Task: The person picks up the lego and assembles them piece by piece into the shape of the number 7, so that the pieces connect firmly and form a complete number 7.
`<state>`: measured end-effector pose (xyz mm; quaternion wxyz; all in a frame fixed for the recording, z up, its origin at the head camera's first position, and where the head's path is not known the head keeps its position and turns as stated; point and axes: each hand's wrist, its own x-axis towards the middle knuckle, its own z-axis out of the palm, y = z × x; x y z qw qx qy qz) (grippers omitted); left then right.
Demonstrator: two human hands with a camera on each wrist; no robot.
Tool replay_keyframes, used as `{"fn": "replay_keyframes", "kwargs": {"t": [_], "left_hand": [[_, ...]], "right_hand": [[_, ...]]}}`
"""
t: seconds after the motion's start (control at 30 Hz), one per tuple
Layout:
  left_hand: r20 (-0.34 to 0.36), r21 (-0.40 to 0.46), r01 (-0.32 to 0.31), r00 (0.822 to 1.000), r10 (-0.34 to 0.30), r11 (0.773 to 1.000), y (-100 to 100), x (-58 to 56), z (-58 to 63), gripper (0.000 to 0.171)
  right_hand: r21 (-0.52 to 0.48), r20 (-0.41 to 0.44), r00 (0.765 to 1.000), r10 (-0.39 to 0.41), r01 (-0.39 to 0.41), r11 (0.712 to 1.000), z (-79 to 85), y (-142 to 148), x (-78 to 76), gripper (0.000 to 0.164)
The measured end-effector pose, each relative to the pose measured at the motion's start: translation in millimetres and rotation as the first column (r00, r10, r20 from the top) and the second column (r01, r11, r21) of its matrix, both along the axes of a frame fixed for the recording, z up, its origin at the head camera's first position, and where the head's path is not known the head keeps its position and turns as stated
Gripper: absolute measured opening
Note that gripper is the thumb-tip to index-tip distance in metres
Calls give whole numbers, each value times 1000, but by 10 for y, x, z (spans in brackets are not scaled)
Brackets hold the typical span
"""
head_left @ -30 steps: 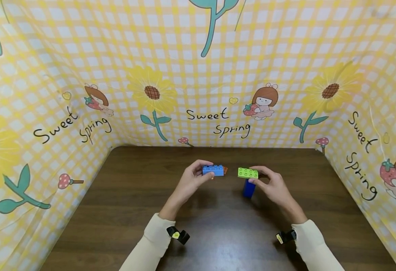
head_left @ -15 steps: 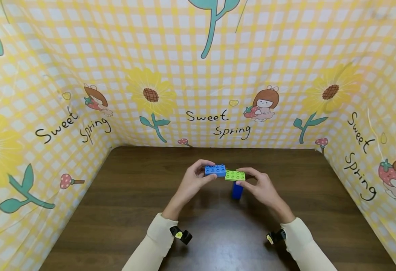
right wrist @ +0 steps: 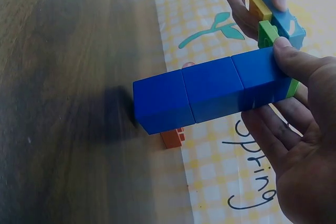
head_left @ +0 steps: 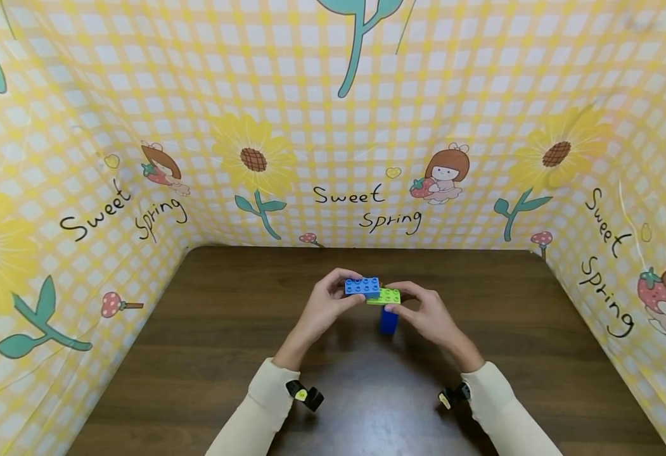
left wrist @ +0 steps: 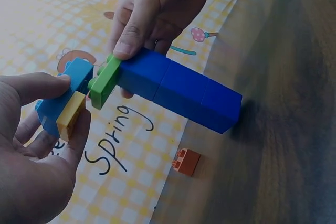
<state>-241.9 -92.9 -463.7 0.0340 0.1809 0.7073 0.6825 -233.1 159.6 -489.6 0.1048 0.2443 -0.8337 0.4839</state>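
Observation:
My left hand [head_left: 327, 304] grips a light blue brick [head_left: 362, 286] with a yellow brick [left wrist: 71, 115] under it. My right hand [head_left: 424, 313] holds a green flat brick [head_left: 386, 296] that tops a column of three dark blue bricks [right wrist: 210, 93], lifted above the wooden table [head_left: 224, 354]. The light blue brick [left wrist: 73, 85] overlaps one end of the green brick [left wrist: 105, 80]; whether they are joined I cannot tell. Both hands meet above the table's middle. The left hand [left wrist: 37, 145] and the right hand [right wrist: 302, 145] also show in the wrist views.
A small orange brick [left wrist: 186, 161] lies on the table near the far edge, also seen as the orange brick [right wrist: 172, 137] in the right wrist view. Yellow checked printed walls [head_left: 333, 126] enclose the table on three sides.
My right hand has carried the green-topped dark blue column leftward until the green brick sits under the light blue brick's edge. The left hand has barely moved.

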Motion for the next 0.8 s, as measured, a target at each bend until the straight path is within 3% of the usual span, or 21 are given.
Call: {"fn": "replay_keyframes", "kwargs": {"t": [0.8], "left_hand": [[10, -75, 28, 1000, -27, 997, 11, -24, -49, 30]], "right_hand": [[4, 26, 1000, 17, -17, 1000, -58, -47, -5, 37]]}}
